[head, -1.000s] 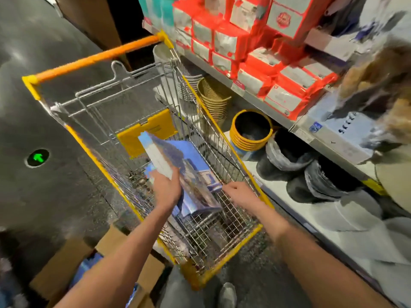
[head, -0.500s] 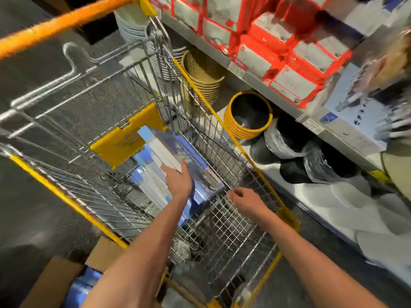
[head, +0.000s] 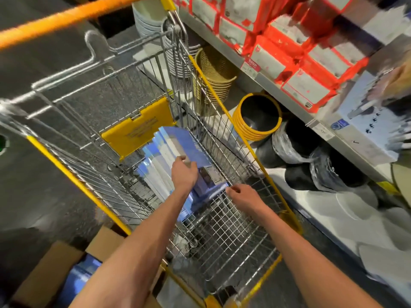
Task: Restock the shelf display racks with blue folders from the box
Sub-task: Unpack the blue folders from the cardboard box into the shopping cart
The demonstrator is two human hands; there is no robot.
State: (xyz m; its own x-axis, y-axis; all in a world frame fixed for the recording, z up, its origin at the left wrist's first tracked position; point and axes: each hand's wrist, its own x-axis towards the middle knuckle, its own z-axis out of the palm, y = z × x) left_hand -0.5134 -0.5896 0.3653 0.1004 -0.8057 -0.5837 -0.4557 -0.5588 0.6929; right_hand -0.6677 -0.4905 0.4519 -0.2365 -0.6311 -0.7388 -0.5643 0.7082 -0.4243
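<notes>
— From where do you look?

— You have one view only, from the camera on your head. It faces forward and steeply down into the wire cart [head: 222, 218], close enough that your two forearms enter from the bottom edge.

— And at the sides?

— The shelf [head: 278, 92] runs along the right edge, the dark floor [head: 33, 185] fills the left. The picture is wide-angle and blurred at its borders.

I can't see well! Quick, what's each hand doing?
Left hand: resting on the blue folders; grip unclear.
Right hand: loosely curled, holding nothing.

Blue folders [head: 164, 161] lie stacked in the wire cart [head: 224, 227].
</notes>
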